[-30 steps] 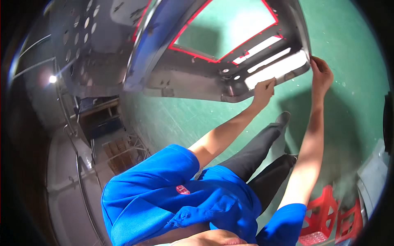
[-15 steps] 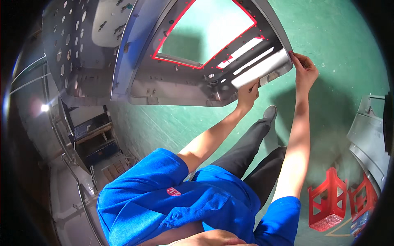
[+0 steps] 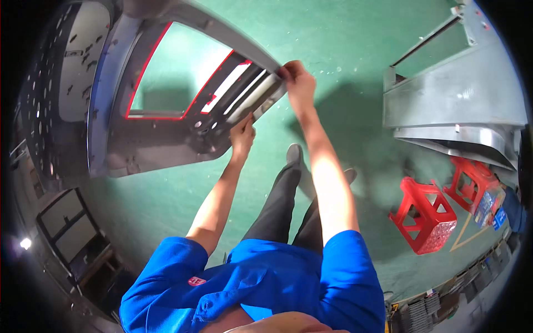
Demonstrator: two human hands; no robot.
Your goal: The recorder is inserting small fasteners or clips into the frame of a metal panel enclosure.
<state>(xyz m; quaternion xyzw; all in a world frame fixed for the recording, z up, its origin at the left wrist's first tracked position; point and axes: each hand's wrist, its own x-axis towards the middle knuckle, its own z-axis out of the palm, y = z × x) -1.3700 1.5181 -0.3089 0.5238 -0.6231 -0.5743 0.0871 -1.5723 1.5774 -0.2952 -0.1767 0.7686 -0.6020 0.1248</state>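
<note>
A large grey metal panel (image 3: 155,145) with a curved rim stands at the upper left. Red trim runs round its big rectangular opening and a narrower slot beside it. My right hand (image 3: 300,87) is closed on the panel's right rim, near the corner, with the fingertips partly behind the edge. Lower down, my left hand (image 3: 242,136) grips the bottom edge, its fingers curled and partly hidden. Behind the panel's left side is a dark metal structure (image 3: 44,111) full of holes.
Another grey metal panel (image 3: 444,102) stands at the right. Below it are a red plastic stool (image 3: 425,219) and a second red stool (image 3: 472,180), with a blue-and-white package (image 3: 488,205) beside it. A dark-framed rack (image 3: 69,227) is at lower left. The floor (image 3: 344,33) is green.
My view has swung right, so the panel and both hands appear farther left. The second grey panel now shows fully. Both hands still hold the panel's edge.
</note>
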